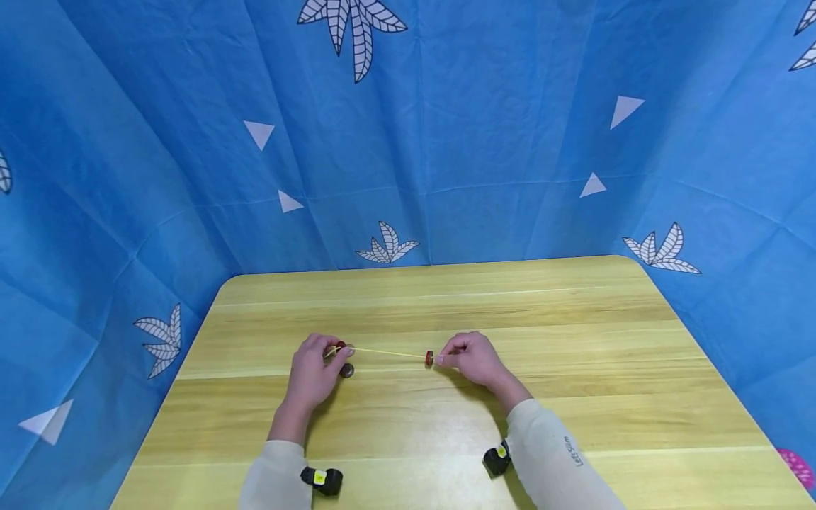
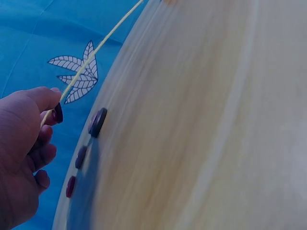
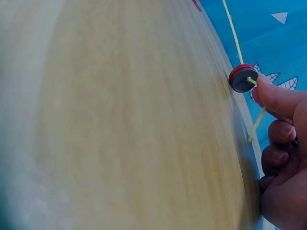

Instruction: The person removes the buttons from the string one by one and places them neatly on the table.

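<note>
Head view, string (image 1: pixel 389 352), wooden table (image 1: pixel 414 418); blue cloth (image 1: pixel 478 134)

The table (image 1: pixel 421 435) shows smooth wood grain, softly glossy at its near middle; the far backdrop (image 1: pixel 484 142) is creased, matt cloth. The cord (image 1: pixel 389 352) looks like matt thread, the buttons (image 3: pixel 243 78) at right like smooth, hard plastic. The left sleeve (image 1: pixel 275 474) is matt cloth.

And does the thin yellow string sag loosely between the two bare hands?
No, in the head view the thin yellow string runs straight between the left hand and the right hand.
</note>
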`<state>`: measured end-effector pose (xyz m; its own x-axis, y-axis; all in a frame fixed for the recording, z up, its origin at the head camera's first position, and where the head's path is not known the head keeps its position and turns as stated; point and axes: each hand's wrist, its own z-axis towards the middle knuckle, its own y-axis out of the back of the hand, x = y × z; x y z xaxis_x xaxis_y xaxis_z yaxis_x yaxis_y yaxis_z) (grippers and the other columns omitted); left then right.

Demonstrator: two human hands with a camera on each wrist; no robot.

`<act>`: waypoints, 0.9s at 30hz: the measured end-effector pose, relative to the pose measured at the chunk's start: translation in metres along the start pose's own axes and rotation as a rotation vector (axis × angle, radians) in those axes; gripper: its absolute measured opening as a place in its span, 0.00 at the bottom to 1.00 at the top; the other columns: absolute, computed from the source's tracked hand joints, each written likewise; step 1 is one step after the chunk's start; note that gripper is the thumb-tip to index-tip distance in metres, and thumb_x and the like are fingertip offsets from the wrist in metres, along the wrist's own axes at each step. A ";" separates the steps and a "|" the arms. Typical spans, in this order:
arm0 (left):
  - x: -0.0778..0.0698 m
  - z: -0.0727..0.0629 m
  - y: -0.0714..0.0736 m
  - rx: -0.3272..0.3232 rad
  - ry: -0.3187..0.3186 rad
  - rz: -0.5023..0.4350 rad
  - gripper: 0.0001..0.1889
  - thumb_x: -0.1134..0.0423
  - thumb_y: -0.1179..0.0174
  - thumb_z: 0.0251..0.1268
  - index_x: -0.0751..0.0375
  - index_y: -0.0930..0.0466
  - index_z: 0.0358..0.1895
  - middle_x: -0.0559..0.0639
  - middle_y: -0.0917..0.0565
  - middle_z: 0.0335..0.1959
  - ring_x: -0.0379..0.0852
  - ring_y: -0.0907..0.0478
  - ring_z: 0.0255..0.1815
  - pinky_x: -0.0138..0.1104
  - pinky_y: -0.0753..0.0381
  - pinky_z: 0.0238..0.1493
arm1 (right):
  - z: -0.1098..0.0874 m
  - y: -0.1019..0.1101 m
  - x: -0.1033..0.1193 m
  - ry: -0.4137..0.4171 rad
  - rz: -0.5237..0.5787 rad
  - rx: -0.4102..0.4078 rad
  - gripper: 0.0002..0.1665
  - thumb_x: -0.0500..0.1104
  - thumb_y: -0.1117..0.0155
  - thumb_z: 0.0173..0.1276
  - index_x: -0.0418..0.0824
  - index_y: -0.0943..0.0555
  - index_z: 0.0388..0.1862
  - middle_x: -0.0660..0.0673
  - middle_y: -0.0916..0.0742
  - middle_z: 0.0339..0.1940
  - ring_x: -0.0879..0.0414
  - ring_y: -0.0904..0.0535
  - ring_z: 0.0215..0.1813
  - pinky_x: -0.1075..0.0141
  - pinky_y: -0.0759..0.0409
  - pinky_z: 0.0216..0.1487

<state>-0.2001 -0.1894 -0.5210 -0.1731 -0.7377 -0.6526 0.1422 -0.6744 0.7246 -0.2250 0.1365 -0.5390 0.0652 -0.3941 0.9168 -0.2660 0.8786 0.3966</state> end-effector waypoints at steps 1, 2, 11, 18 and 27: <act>0.001 -0.001 0.000 -0.006 0.000 0.000 0.13 0.56 0.32 0.66 0.64 0.17 0.43 0.54 0.21 0.43 0.55 0.24 0.45 0.50 0.27 0.52 | 0.000 0.000 0.000 0.000 0.002 0.002 0.06 0.39 0.25 0.62 0.46 0.12 0.25 0.48 0.20 0.20 0.55 0.31 0.22 0.63 0.31 0.27; 0.003 -0.001 0.001 -0.013 -0.001 0.001 0.13 0.56 0.32 0.66 0.64 0.17 0.43 0.54 0.21 0.43 0.55 0.24 0.45 0.49 0.27 0.52 | 0.000 0.000 0.000 0.001 0.003 0.003 0.06 0.39 0.25 0.62 0.45 0.12 0.25 0.48 0.20 0.20 0.55 0.32 0.21 0.63 0.31 0.27; 0.014 -0.008 0.004 -0.040 0.004 -0.025 0.12 0.62 0.32 0.65 0.67 0.18 0.44 0.54 0.21 0.41 0.51 0.25 0.43 0.44 0.26 0.46 | 0.000 -0.001 -0.001 -0.010 -0.001 -0.005 0.06 0.38 0.25 0.61 0.45 0.12 0.25 0.48 0.20 0.21 0.56 0.33 0.22 0.64 0.33 0.26; 0.016 -0.013 0.013 -0.034 0.022 -0.028 0.12 0.62 0.33 0.67 0.68 0.17 0.46 0.57 0.21 0.43 0.54 0.25 0.45 0.46 0.25 0.49 | 0.001 -0.001 -0.001 -0.008 -0.007 -0.007 0.06 0.38 0.25 0.62 0.45 0.12 0.25 0.48 0.20 0.21 0.56 0.33 0.22 0.64 0.33 0.26; 0.021 -0.019 0.017 -0.064 0.009 0.003 0.13 0.61 0.34 0.67 0.70 0.18 0.46 0.58 0.21 0.42 0.54 0.24 0.43 0.48 0.24 0.47 | 0.000 -0.002 0.000 0.027 -0.012 -0.009 0.07 0.37 0.25 0.61 0.44 0.12 0.24 0.48 0.19 0.22 0.55 0.31 0.24 0.63 0.32 0.27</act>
<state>-0.1827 -0.2172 -0.5262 -0.1639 -0.7395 -0.6529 0.2047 -0.6730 0.7108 -0.2244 0.1350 -0.5396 0.0944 -0.3968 0.9130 -0.2563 0.8766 0.4074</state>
